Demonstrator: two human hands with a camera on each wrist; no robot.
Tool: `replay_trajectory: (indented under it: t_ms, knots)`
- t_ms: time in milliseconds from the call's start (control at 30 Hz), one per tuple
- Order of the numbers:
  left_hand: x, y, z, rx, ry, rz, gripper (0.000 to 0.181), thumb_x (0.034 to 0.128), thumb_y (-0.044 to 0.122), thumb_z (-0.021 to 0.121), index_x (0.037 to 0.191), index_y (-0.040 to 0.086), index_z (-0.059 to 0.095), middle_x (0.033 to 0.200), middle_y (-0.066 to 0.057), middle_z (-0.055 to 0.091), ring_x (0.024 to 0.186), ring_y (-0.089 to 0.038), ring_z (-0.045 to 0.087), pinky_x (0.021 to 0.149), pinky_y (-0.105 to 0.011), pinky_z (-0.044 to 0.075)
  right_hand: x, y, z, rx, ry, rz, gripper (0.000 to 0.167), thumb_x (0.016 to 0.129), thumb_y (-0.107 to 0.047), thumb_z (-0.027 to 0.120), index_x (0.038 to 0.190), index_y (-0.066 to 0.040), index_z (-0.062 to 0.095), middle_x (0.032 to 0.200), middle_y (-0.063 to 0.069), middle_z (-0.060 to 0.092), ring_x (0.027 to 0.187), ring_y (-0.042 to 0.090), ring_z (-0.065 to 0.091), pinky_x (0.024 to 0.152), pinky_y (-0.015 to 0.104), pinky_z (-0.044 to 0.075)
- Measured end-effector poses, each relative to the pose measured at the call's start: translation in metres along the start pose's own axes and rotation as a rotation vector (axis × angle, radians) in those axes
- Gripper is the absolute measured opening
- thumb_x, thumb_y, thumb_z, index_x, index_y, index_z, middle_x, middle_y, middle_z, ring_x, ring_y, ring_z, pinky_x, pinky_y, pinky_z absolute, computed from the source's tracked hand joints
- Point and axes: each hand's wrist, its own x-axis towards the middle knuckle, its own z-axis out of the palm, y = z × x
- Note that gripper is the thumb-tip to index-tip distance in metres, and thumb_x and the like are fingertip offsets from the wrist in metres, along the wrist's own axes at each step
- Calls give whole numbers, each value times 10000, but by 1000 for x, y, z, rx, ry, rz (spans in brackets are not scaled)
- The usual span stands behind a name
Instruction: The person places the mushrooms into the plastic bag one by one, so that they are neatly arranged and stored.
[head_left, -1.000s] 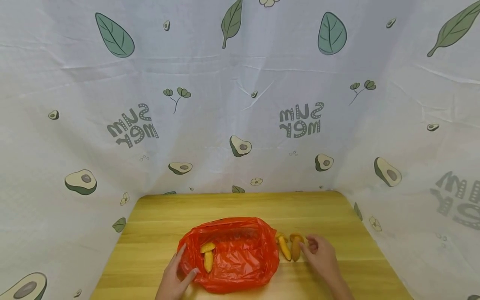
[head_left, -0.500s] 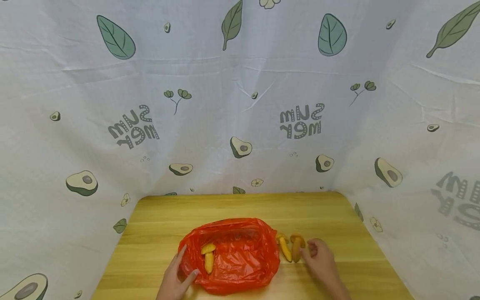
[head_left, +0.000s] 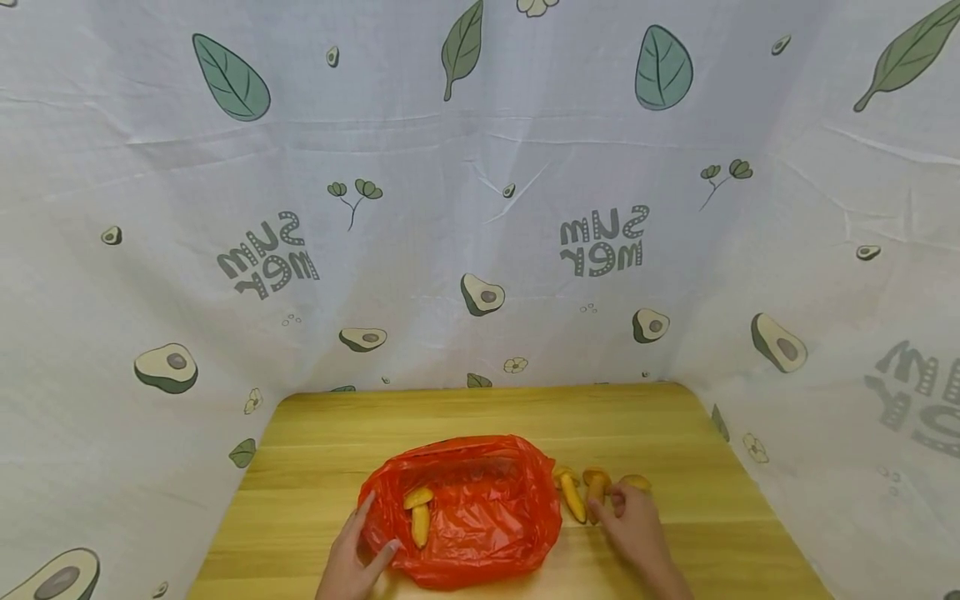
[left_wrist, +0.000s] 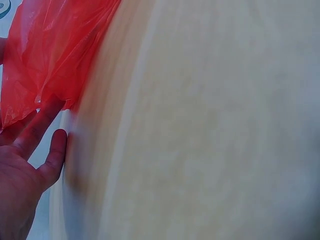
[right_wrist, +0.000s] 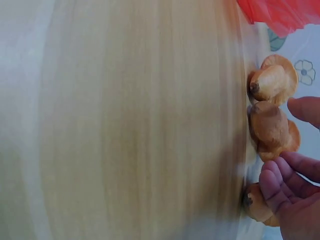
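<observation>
A red plastic bag [head_left: 487,567] stands wide-mouthed on the table, with one yellow mushroom [head_left: 420,521] lying inside at the left. My left hand [head_left: 352,554] rests against the bag's left side, fingers mostly straight, thumb spread; some fingertips are hidden by the bag in the left wrist view. Right of the bag lie a slim yellow mushroom [head_left: 573,500], a browner mushroom [right_wrist: 270,125] and another mushroom [head_left: 637,481] partly behind my right hand [head_left: 633,521]. That hand's thumb and forefinger straddle the browner mushroom, a forefinger close to its cap; a firm pinch does not show.
The wooden table [head_left: 480,408] extends behind and beside the bag. A white patterned cloth [head_left: 420,250] hangs around its back and sides.
My right hand has shifted slightly left onto the browner mushroom, and the mushroom at the far right has come into sight behind it. My left hand and the bag keep their places.
</observation>
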Motion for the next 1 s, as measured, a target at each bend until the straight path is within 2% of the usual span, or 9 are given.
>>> replay_trajectory:
  t_ms: [200,333,467,633,833,1000]
  knots:
    - [0,0,0,-1,-4,4,934,902,575,726,1614,114,335,1576,-274,429,1408,-501,467,1109,-646,449,-3,10,-1,-27,142,-2,253,863,-133,778,1009,60,702,895,153,700,826,259,655,678,336,541]
    - [0,-3,0,2,11,29,915,904,547,739,1605,105,351,1560,-273,449,1389,-499,488,1101,-651,454,-4,19,-4,-48,164,48,215,854,-106,764,976,48,679,880,156,693,819,279,656,675,346,532]
    - [-1,-6,1,-6,28,54,892,901,505,760,1597,105,371,1542,-265,474,1370,-490,512,1092,-649,463,-6,27,-6,-61,140,104,252,860,-134,749,998,54,652,902,189,678,838,305,653,689,376,532]
    - [0,-6,2,-7,18,39,908,899,534,750,1603,112,361,1551,-262,466,1384,-487,501,1101,-643,458,-10,34,-7,-66,171,109,375,854,-144,740,1102,99,597,961,252,646,890,370,641,748,475,526]
    - [0,-5,1,-8,9,22,919,902,546,742,1609,110,347,1559,-267,454,1388,-490,494,1097,-637,466,-14,37,-7,-71,214,103,477,845,-128,744,1190,148,567,971,286,617,914,407,619,774,523,505]
    - [-1,-6,0,-20,16,39,906,907,516,750,1611,115,344,1561,-251,457,1383,-475,506,1093,-631,473,-14,38,-8,-90,180,129,513,890,-198,731,1240,144,575,1073,316,609,977,430,616,808,556,533]
